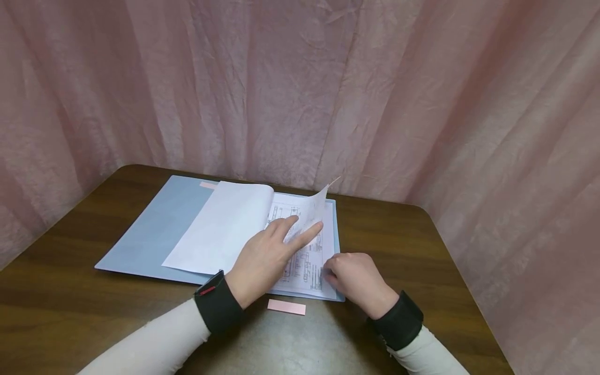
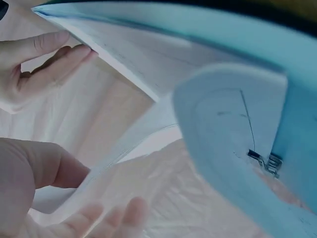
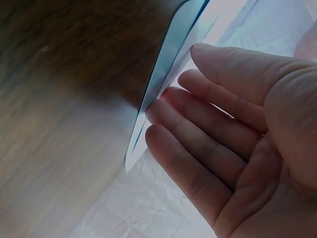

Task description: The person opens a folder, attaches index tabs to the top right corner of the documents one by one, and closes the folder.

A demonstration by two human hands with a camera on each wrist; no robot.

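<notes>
An open light blue folder (image 1: 140, 234) lies on the table with printed sheets (image 1: 300, 271) along its right side. White pages (image 1: 220, 229) are folded over to the left. Across the sheets reaches my left hand (image 1: 264, 255), fingers and thumb spread. One lifted sheet (image 1: 315, 205) rises between its thumb and fingers; in the left wrist view the thumb lies along that sheet's edge. A metal clasp (image 2: 267, 161) shows at the folder's spine. My right hand (image 1: 358, 276) is at the lower right corner of the stack, its fingertips (image 3: 157, 110) loosely bent right at the paper edges.
A pink strip (image 1: 286, 307) lies on the wooden table (image 1: 394, 229) in front of the folder. Another pink strip (image 1: 208, 185) is at the folder's top left part. Pink curtains (image 1: 300, 94) hang behind and beside the table.
</notes>
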